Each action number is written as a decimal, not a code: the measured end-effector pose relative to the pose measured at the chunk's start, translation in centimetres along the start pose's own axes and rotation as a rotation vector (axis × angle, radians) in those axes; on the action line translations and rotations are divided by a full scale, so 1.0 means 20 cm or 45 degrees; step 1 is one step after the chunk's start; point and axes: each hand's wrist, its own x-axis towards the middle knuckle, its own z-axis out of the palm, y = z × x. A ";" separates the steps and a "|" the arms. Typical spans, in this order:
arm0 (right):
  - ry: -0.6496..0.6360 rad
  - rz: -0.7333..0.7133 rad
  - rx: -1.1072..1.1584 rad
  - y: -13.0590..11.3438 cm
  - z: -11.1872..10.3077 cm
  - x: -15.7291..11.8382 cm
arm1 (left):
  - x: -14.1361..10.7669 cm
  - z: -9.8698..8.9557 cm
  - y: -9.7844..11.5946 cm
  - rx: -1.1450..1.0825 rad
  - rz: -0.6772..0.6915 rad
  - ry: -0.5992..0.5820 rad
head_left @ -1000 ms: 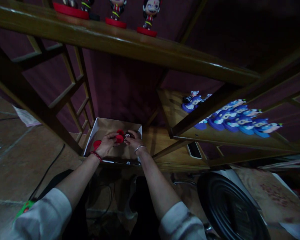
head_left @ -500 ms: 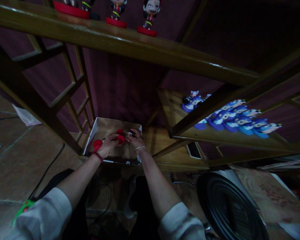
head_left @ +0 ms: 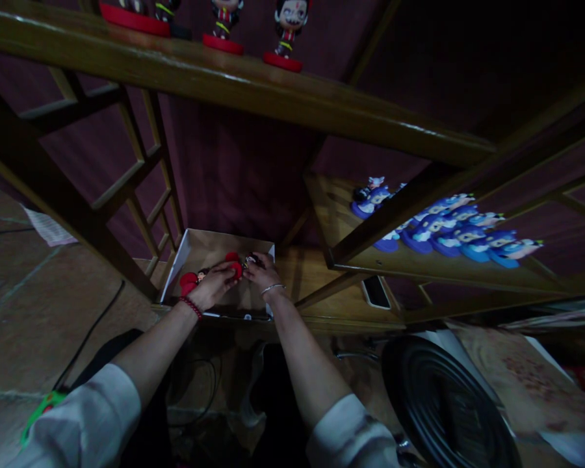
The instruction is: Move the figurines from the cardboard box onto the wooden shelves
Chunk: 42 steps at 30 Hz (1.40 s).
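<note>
A shallow white-edged cardboard box (head_left: 175, 263) stands on the lowest wooden shelf, with small figurines on red bases inside. My left hand (head_left: 217, 286) reaches into it, its fingers closed on the red base (head_left: 234, 269) of a figurine. My right hand (head_left: 262, 272) is closed round the dark-and-white upper part (head_left: 251, 260) of a figurine, just right of that base. Whether both hands hold one figurine cannot be made out. Another red base (head_left: 188, 282) lies at the box's left side, beside my left wrist, with a small figure head (head_left: 201, 275) next to it.
Figurines on red bases (head_left: 283, 62) stand on the upper shelf (head_left: 253, 88). Rows of blue figurines (head_left: 448, 234) fill the middle shelf at right. A phone (head_left: 376, 292) lies right of the box. A round black stool (head_left: 443, 396) stands at lower right; a lattice side (head_left: 141, 169) is at left.
My left hand has shifted slightly right with the red base, closer to my right hand. The figure head by my left wrist shows more. The view has moved a little.
</note>
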 end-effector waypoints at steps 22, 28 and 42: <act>-0.001 -0.039 0.003 0.04 0.01 0.01 | -0.01 -0.01 -0.03 0.294 -0.086 0.024; 0.013 -0.116 -0.081 0.06 0.02 0.03 | 0.06 -0.09 -0.04 0.705 0.326 0.286; -0.040 -0.296 -0.728 0.11 -0.01 0.03 | -0.02 -0.02 -0.02 0.225 0.023 0.088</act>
